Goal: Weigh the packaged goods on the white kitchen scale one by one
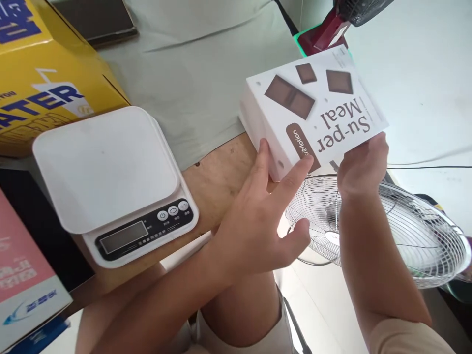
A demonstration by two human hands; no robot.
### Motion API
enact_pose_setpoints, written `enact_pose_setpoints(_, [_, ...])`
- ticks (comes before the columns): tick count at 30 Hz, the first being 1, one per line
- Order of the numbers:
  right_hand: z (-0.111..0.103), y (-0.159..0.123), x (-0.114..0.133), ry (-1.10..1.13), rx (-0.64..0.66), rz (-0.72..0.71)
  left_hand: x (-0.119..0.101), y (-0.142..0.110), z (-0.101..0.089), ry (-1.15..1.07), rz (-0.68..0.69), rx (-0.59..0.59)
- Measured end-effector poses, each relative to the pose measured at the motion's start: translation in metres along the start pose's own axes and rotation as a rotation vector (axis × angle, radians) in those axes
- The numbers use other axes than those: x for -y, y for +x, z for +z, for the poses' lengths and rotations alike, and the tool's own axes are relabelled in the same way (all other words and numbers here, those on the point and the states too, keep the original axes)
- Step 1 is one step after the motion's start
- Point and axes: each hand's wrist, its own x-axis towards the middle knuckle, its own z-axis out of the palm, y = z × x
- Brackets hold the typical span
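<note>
A white "Su-per Meal" box (313, 110) with printed brown squares is tilted over the table's right side, its lettering upside down to me. My right hand (363, 164) holds the box by its near right edge, and the fingers underneath are hidden. My left hand (273, 211) has its fingers spread. Its index fingertip touches the top face near the brown label, and another fingertip rests at the box's left side. To the left, a white kitchen scale (110, 169) sits on the table with nothing on its plate. The scale's display (123, 237) looks blank.
A yellow carton (70, 64) stands behind the scale, and a pink and white box (22, 275) is at the near left. Grey-green cloth (195, 73) covers part of the wooden table (221, 167). On the right are a wire-caged fan (416, 231) and a dark red stand (324, 32).
</note>
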Motion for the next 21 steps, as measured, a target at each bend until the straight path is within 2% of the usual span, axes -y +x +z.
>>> enact_pose_setpoints(3, [-0.005,-0.003,-0.002,0.136,-0.027,0.035,0.001,0.004,-0.001,-0.007,0.001,0.015])
enact_pose_setpoints(8, [-0.006,-0.013,-0.004,0.121,-0.188,0.098,0.005,0.011,-0.002,-0.021,0.039,0.073])
enact_pose_setpoints(12, [-0.004,-0.018,-0.010,0.102,-0.180,0.067,0.007,0.013,-0.003,-0.032,0.062,0.082])
enact_pose_setpoints(17, [-0.001,-0.013,-0.020,0.090,-0.252,0.018,0.007,0.014,-0.004,-0.011,0.057,0.084])
enact_pose_setpoints(21, [-0.002,-0.012,-0.025,0.065,-0.234,-0.013,0.008,0.014,-0.003,0.012,0.063,0.086])
